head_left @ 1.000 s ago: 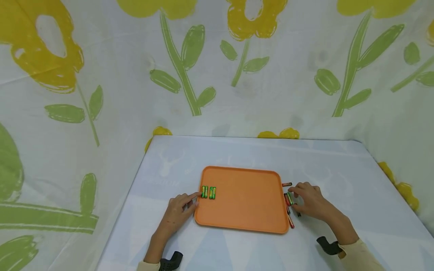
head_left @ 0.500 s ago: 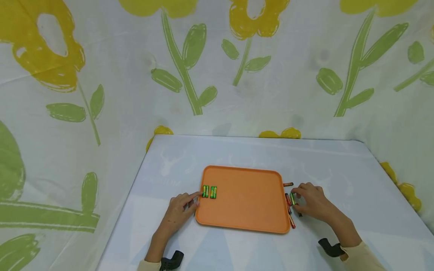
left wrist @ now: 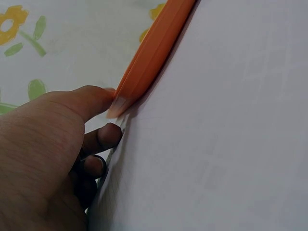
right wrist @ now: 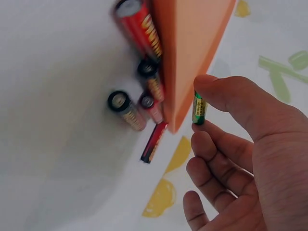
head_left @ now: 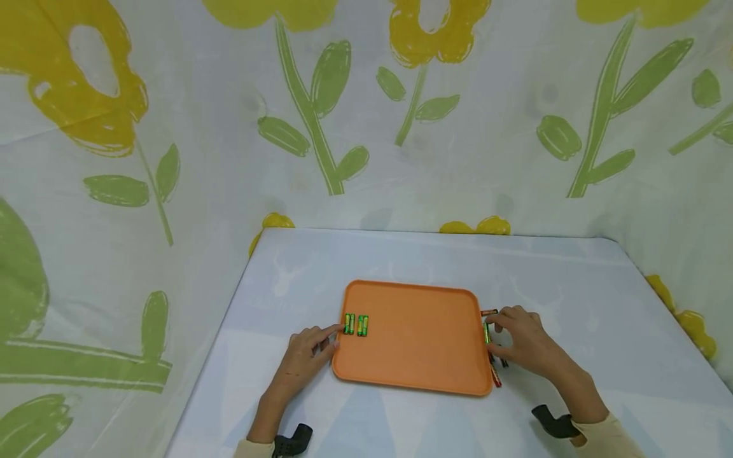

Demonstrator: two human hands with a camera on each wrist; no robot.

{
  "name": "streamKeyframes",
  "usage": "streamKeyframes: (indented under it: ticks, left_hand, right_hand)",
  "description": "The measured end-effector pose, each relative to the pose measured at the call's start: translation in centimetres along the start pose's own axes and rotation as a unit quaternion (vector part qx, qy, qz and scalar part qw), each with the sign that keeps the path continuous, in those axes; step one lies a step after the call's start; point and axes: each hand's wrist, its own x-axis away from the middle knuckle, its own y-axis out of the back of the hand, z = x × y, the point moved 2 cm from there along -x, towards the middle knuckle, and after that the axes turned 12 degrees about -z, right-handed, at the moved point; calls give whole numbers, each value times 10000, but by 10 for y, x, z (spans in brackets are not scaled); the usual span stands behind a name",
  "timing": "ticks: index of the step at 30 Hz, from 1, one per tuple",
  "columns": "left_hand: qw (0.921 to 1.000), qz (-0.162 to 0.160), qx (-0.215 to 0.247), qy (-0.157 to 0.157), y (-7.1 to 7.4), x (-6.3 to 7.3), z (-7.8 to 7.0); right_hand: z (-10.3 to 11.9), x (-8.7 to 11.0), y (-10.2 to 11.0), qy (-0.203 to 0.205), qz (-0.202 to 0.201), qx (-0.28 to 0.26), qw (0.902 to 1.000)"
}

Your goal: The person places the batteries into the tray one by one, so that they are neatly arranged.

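Observation:
In the right wrist view, my right hand (head_left: pixel 523 340) pinches a small green battery (right wrist: pixel 198 109) between thumb and fingertip. It is beside the right rim of the orange tray (head_left: pixel 420 343). Several red-and-black batteries (right wrist: pixel 153 82) lie on the table along that rim, partly covered by the hand in the head view. My left hand (head_left: pixel 309 356) touches the tray's left rim with its fingertips, the other fingers loosely bent. Close to those fingertips, two pairs of green batteries (head_left: pixel 363 326) stand side by side on the tray's left part.
The pale patterned table (head_left: pixel 401 254) carries the tray near its middle. A cloth wall with yellow flowers (head_left: pixel 432 38) rises behind and to the sides. Black wrist mounts (head_left: pixel 555 422) sit on both forearms.
My right hand has shifted slightly left with the green battery, from over the red ones to the tray's right rim. The left hand stays at the left rim.

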Motion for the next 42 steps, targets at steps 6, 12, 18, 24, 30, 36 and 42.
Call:
streamKeyframes:
  ticks: [6, 12, 18, 24, 30, 36, 42]
  left_hand:
    - [9999, 28, 29, -167, -4, -6, -5]
    - [9995, 6, 34, -307, -11, -9, -8]
    - [9992, 49, 107, -375, -17, -6, -10]
    - [9994, -20, 15, -343, -17, -5, -10]
    - [9997, -169, -57, -184, -10, 0, -2]
    - [9997, -207, -120, -21, -6, 7, 3]
    - [9997, -207, -112, -8, -5, 8, -1]
  right_hand:
    - [9, -1, -2, 199, -196, -77, 9996]
    - [15, -3, -9, 217, -208, -170, 9994]
    - [22, -2, -13, 113, -131, -319, 9993]
    - [27, -7, -19, 304, -328, -443, 9980]
    - [32, -14, -30, 485, -366, -501, 9969]
    - [37, -17, -31, 525, -341, -554, 9965]
    - [39, -17, -26, 580, -460, -560, 9957]
